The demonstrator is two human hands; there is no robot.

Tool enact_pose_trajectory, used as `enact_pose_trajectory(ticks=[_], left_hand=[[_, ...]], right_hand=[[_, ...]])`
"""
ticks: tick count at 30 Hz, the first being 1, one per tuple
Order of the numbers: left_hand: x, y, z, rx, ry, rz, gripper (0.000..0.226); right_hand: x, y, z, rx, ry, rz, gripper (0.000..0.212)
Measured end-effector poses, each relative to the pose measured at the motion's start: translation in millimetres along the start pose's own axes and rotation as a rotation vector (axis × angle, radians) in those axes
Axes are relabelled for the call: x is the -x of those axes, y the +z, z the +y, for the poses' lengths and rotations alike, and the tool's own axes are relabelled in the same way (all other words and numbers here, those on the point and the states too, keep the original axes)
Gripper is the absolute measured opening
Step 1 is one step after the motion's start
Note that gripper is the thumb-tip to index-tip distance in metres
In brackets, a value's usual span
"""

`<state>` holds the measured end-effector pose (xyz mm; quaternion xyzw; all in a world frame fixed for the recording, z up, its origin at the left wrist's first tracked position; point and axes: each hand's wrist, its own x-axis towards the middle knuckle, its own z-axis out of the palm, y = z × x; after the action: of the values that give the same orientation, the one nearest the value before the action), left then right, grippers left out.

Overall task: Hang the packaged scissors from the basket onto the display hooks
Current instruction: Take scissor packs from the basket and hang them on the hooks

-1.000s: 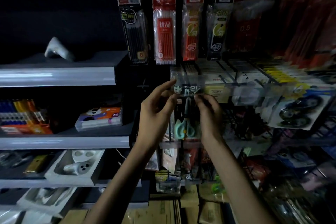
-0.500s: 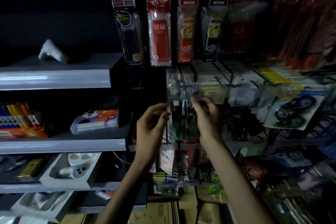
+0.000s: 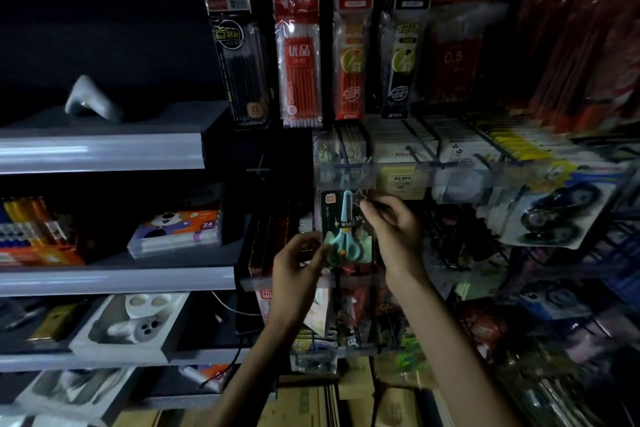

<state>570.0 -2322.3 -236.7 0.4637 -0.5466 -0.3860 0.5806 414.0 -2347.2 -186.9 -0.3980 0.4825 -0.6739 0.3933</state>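
A packaged pair of scissors (image 3: 347, 225), teal handles on a dark card, hangs upright just under the clear price rail (image 3: 346, 177) at the front of the display hooks. My right hand (image 3: 393, 229) pinches the card's upper right edge. My left hand (image 3: 298, 267) has its fingers curled at the card's lower left corner by the handles. The hook that carries the card is hidden behind the rail. No basket is in view.
Pen refill packs (image 3: 299, 59) hang above. Correction-tape packs (image 3: 554, 215) and more hooks (image 3: 450, 149) crowd the right. Grey shelves (image 3: 104, 152) with boxed goods stand to the left. Cardboard boxes (image 3: 353, 395) sit below.
The scissors pack has come down from the rail's height to hang below it. Both hands lowered with it, the left one sliding to the bottom corner.
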Motion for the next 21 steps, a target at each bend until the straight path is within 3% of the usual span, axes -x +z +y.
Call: enact_pose_trajectory(ticks=[11, 21], left_hand=[[3.9, 4.1, -4.1, 0.064, 0.047, 0.076, 0.013], [16.4, 5.9, -11.6, 0.005, 0.047, 0.093, 0.03]], right_hand=[[39.2, -21.3, 33.9, 0.179, -0.102, -0.046, 0.037], [50.1, -16.9, 40.5, 0.266, -0.107, -0.078, 0.057]])
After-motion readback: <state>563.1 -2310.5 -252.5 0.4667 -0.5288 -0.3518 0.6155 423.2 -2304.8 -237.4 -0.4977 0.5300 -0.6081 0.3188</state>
